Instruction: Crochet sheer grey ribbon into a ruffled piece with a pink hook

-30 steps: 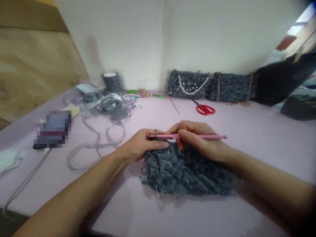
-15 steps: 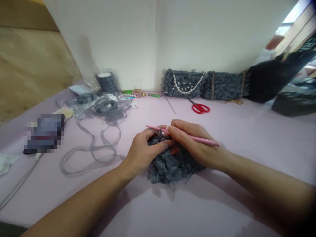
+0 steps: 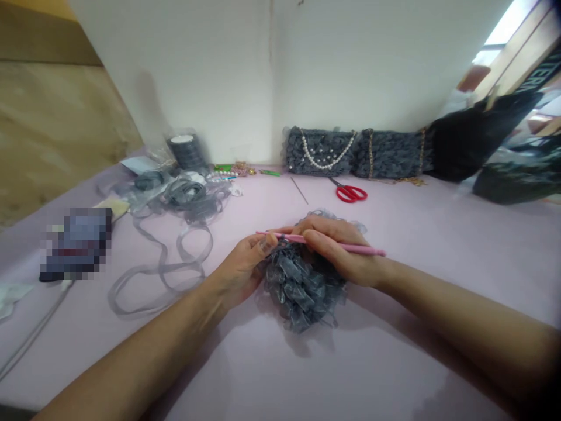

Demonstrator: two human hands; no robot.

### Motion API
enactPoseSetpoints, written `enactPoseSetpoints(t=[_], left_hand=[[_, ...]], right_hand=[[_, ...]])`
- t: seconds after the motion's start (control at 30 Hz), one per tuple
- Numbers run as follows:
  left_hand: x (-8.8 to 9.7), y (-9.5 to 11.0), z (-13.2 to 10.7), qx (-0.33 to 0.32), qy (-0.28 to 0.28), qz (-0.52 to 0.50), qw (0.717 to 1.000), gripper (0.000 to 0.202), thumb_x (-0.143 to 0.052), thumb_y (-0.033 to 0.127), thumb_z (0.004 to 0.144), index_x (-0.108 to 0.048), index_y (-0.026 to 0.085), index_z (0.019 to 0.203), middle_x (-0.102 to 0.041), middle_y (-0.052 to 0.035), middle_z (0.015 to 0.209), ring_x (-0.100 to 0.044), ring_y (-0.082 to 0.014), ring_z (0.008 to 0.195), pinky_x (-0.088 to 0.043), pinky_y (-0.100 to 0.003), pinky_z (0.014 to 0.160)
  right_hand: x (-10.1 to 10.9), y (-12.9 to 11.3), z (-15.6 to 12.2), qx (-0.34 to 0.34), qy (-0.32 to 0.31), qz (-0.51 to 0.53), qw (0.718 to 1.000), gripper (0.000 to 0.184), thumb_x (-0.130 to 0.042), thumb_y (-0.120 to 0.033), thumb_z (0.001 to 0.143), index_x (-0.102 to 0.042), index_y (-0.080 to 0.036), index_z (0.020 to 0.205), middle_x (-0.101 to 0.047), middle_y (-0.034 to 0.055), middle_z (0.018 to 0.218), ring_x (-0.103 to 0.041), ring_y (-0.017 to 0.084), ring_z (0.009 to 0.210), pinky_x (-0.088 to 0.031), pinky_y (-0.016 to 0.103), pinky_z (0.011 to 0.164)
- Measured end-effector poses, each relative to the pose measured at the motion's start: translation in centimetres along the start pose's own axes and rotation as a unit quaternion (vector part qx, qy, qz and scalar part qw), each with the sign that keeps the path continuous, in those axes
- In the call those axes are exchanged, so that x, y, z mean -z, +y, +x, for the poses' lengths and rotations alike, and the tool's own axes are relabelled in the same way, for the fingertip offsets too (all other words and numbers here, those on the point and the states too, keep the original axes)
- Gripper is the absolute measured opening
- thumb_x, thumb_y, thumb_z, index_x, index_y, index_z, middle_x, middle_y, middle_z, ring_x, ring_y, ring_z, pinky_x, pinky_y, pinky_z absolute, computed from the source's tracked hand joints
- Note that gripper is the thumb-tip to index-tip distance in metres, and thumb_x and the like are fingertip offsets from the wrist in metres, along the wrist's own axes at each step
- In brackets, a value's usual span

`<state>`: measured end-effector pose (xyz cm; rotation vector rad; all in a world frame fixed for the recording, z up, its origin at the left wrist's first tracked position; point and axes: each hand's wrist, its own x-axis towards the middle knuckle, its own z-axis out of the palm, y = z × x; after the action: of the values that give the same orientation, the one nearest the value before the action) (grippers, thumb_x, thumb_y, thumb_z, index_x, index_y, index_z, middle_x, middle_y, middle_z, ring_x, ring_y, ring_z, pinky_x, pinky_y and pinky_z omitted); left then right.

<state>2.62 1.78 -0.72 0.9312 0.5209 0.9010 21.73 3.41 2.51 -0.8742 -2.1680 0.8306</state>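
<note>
Fingers (image 3: 326,238) of your right hand (image 3: 342,254) were closed around the hook (image 3: 350,248), a thin, smooth pink rod held nearly level, with its tip pointing left and its butt end sticking out past the wrist. Your left hand (image 3: 241,269) pinched the top edge of the ruffle (image 3: 302,286) between thumb and forefinger, just under the hook's tip. The ruffle, a bunched mass of sheer grey ribbon with crinkled, glossy folds, sat on the table (image 3: 394,351) between and below both hands, near the middle of the view. Part of it was hidden behind the right hand.

Writing: a few white capitals showed on a black strap (image 3: 546,70) at the upper right, but the frame edge cut them off and you could not read them whole. No other lettering was legible.

The table had a matt, pale lilac surface. Loose ribbon (image 3: 175,263) looped across it to your left, leading back to a dark round spool (image 3: 186,149) in clear wrap. Red-handled scissors (image 3: 349,193) and a thin needle (image 3: 300,190) lay well beyond the hands. Two grey ruffled bags (image 3: 385,155) leaned on the white wall, one with a pearl strand and one with a gold chain. A blurred block (image 3: 74,242) at far left could not be made out.
</note>
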Motion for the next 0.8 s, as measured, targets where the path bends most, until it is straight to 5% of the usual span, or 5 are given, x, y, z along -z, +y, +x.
enactPoseSetpoints(t=[0.23,0.4,0.63,0.8], left_hand=[[0.9,0.7,-0.2,0.059,-0.117,0.021,0.991,0.070,-0.080,0.047,0.068,-0.059,0.017,0.128,-0.064,-0.0145,0.120,-0.060,-0.0268,0.110,-0.046,-0.031,0.086],[0.4,0.9,-0.3,0.044,-0.070,0.115,0.990,0.065,-0.081,0.029,0.071,-0.055,0.019,0.130,-0.063,-0.0114,0.118,-0.059,-0.0261,0.110,-0.045,-0.037,0.092],[-1.0,1.0,-0.3,-0.026,0.053,0.259,0.964,0.071,-0.080,0.023,0.070,-0.050,0.019,0.134,-0.067,-0.0055,0.101,-0.060,-0.0250,0.106,-0.045,-0.039,0.095],[-1.1,1.6,-0.4,-0.048,-0.028,0.283,0.958,0.044,-0.071,0.024,0.079,-0.062,0.018,0.122,-0.066,-0.0066,0.107,-0.060,-0.0217,0.102,-0.045,-0.033,0.090]], right_hand=[[0.4,0.2,-0.2,0.027,-0.064,0.023,0.997,0.037,-0.038,-0.043,0.099,-0.061,-0.017,0.085,-0.063,0.0044,0.080,-0.056,0.015,0.073,-0.043,0.027,0.065],[0.3,0.1,0.0,0.006,-0.033,0.020,0.999,0.037,-0.041,-0.043,0.098,-0.060,-0.017,0.080,-0.061,0.0024,0.076,-0.055,0.014,0.071,-0.042,0.025,0.063],[0.4,-2.5,0.1,-0.017,-0.025,-0.006,1.000,0.033,-0.045,-0.031,0.098,-0.054,-0.019,0.069,-0.047,-0.0039,0.061,-0.046,0.009,0.059,-0.035,0.022,0.056],[0.2,-1.7,0.0,-0.045,-0.017,0.065,0.997,0.034,-0.044,-0.036,0.098,-0.055,-0.018,0.073,-0.054,-0.0023,0.069,-0.053,0.008,0.061,-0.039,0.021,0.055]])
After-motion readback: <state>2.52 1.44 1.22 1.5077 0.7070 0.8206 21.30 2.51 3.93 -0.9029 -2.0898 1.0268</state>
